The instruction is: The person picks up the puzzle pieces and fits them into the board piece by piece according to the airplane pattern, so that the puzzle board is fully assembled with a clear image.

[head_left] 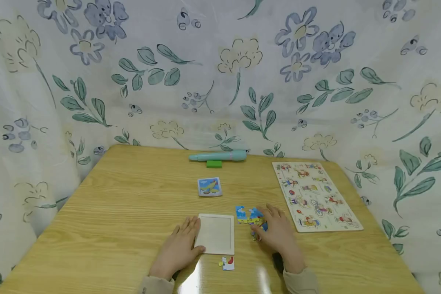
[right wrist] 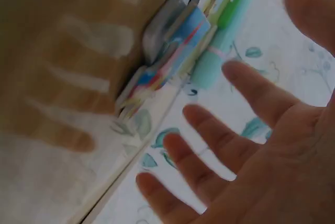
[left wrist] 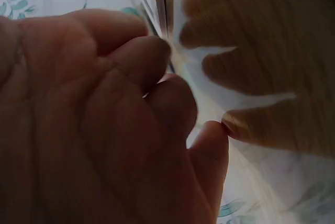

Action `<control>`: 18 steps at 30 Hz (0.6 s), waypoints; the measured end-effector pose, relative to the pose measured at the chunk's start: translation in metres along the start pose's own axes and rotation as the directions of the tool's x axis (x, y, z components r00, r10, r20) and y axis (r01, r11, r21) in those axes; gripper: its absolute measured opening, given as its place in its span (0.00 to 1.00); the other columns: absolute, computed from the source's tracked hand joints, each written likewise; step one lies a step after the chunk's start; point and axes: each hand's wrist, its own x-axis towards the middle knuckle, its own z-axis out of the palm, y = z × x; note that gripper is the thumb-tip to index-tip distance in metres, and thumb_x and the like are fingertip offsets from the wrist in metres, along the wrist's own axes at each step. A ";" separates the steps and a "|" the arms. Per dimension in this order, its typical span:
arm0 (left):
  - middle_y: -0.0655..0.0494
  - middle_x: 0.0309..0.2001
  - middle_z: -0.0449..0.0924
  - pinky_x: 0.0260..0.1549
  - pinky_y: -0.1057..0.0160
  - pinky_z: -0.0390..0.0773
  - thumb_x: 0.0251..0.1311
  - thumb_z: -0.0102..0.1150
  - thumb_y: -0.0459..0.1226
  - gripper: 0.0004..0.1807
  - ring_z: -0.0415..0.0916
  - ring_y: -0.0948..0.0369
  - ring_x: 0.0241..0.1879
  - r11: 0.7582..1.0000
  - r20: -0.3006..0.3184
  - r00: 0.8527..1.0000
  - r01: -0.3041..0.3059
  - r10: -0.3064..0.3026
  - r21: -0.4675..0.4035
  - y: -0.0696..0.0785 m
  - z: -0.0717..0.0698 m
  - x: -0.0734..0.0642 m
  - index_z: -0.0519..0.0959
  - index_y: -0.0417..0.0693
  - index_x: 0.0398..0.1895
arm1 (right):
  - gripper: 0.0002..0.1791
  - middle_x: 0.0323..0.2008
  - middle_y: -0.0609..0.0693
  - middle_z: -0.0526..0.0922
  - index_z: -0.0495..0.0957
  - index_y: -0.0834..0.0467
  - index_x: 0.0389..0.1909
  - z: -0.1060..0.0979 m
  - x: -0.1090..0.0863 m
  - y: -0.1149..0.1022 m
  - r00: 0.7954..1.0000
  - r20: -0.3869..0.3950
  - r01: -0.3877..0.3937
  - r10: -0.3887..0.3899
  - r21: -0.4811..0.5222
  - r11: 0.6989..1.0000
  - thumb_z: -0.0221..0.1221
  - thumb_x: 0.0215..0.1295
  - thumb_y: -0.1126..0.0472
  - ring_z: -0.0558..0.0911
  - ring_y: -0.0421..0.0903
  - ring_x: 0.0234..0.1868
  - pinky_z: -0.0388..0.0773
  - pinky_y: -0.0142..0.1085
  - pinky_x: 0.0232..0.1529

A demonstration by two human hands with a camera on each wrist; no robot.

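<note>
My left hand [head_left: 180, 248] rests at the left edge of a pale, square wooden puzzle tray [head_left: 216, 234], its fingers lying along the side and the thumb near the lower left corner. To the right of the tray lie several colourful jigsaw pieces [head_left: 244, 213], blue and yellow, some fitted together. My right hand [head_left: 280, 232] hovers over or touches their right part and hides some of them; which, I cannot tell. In the right wrist view its fingers [right wrist: 209, 135] spread out with nothing gripped. One white and red jigsaw piece [head_left: 228, 263] lies just below the tray.
A small picture card [head_left: 210, 187] with an airplane lies behind the tray. Farther back are a green block [head_left: 214, 164] and a teal pen-like tube [head_left: 220, 156]. A large illustrated board [head_left: 316, 198] lies at the right, and a floral curtain [head_left: 206, 73] hangs behind the table.
</note>
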 end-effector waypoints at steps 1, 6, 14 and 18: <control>0.40 0.74 0.55 0.70 0.36 0.54 0.59 0.61 0.50 0.43 0.52 0.42 0.74 1.000 0.011 1.000 0.002 -0.002 -0.002 0.000 -0.001 -0.001 0.59 0.35 0.72 | 0.34 0.65 0.64 0.70 0.71 0.53 0.66 0.002 0.006 -0.003 1.000 0.003 0.014 -0.014 0.001 1.000 0.64 0.61 0.45 0.68 0.69 0.64 0.67 0.65 0.60; 0.39 0.74 0.54 0.70 0.35 0.53 0.61 0.60 0.50 0.42 0.52 0.41 0.74 1.000 0.059 0.998 -0.006 0.005 0.004 0.000 0.002 -0.004 0.60 0.34 0.71 | 0.29 0.54 0.59 0.77 0.77 0.53 0.59 0.010 0.032 -0.014 0.999 0.038 0.026 -0.028 0.047 0.999 0.69 0.56 0.52 0.77 0.60 0.52 0.77 0.56 0.51; 0.38 0.75 0.51 0.71 0.36 0.52 0.62 0.57 0.52 0.44 0.50 0.42 0.75 0.999 0.086 0.996 -0.030 0.028 0.012 0.008 0.006 -0.005 0.57 0.33 0.72 | 0.22 0.48 0.59 0.76 0.77 0.62 0.49 0.017 0.048 -0.016 0.978 0.178 -0.142 0.107 0.197 0.970 0.70 0.54 0.59 0.78 0.52 0.45 0.79 0.48 0.48; 0.38 0.75 0.51 0.70 0.35 0.52 0.61 0.58 0.51 0.44 0.50 0.42 0.75 1.000 0.071 0.997 -0.007 0.006 0.008 0.007 0.003 -0.008 0.58 0.32 0.71 | 0.22 0.45 0.58 0.76 0.74 0.63 0.45 0.018 0.053 -0.021 0.977 0.184 -0.152 0.103 0.275 0.949 0.71 0.53 0.61 0.77 0.50 0.43 0.78 0.42 0.44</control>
